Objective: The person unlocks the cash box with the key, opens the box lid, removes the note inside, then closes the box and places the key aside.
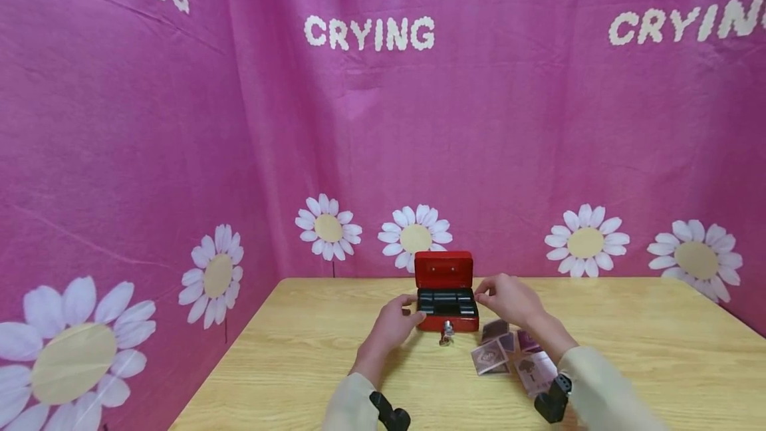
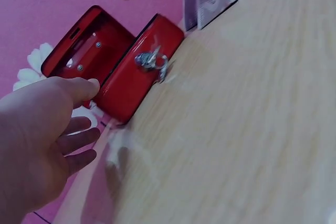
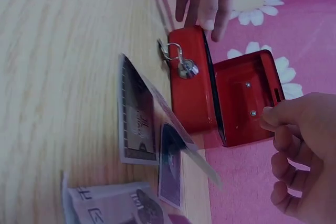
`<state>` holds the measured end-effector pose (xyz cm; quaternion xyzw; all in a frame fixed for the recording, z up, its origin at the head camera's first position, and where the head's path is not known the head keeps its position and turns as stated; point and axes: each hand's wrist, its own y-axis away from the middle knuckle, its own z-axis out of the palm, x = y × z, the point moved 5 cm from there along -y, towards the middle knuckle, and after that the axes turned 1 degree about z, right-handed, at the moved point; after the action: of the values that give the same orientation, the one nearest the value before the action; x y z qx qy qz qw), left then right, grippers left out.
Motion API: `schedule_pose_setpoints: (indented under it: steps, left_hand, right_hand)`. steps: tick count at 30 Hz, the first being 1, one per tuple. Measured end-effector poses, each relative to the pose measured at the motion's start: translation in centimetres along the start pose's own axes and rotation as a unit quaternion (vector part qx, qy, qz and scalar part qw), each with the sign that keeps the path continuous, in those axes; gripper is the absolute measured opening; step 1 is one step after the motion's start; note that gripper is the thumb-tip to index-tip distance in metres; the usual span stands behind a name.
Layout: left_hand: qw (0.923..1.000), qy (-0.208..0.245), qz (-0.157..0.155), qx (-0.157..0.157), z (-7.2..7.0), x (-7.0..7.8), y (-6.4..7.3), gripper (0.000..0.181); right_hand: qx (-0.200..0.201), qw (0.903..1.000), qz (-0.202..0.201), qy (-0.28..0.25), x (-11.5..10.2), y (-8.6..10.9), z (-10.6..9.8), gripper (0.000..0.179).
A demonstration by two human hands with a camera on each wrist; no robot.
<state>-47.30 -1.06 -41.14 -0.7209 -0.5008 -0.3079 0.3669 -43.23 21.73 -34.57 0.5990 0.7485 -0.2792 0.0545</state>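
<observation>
A red cash box stands on the table with its lid raised. Inside lies a black compartment tray. Keys hang from the lock on the front. My left hand is at the box's left side, its thumb resting at the front left rim and the other fingers extended loosely beside it. My right hand is at the right side, fingers loosely bent, thumb and index tips close to the tray's right edge. In the right wrist view, these fingertips overlap the lid's edge.
Several folded banknotes lie in a loose pile right of the box, partly under my right forearm; some stand up from the wooden table. A pink cloth with daisies hangs behind and to the left.
</observation>
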Motion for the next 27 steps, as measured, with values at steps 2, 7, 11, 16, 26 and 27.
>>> schedule_pose_setpoints:
  steps: [2,7,11,16,26,27]
  left_hand:
    - [1.0,-0.007,0.001,0.004,-0.5,0.0,-0.2,0.043]
    - [0.9998,0.004,0.01,0.015,-1.1,0.1,-0.7,0.04]
    - [0.9997,0.014,0.016,0.015,-1.2,0.7,-1.3,0.039]
    - [0.9999,-0.01,0.01,0.008,-2.1,1.4,-1.7,0.043]
    - [0.9988,-0.032,0.038,-0.003,-4.1,2.3,-2.3,0.05]
    - [0.9986,-0.032,0.041,-0.001,-4.1,2.4,-2.4,0.05]
  right_hand:
    - [0.006,0.9999,-0.002,-0.013,0.2,-0.1,-0.4,0.015]
    - [0.015,0.9987,0.016,-0.045,1.6,0.0,-0.9,0.02]
    - [0.036,0.9973,0.034,-0.055,2.7,0.1,-1.3,0.021]
    - [0.053,0.9954,0.037,-0.07,3.0,-0.1,-1.5,0.028]
    - [0.06,0.9939,0.04,-0.084,2.4,-0.8,-0.8,0.034]
    - [0.064,0.9933,0.038,-0.088,2.4,-0.9,-0.7,0.035]
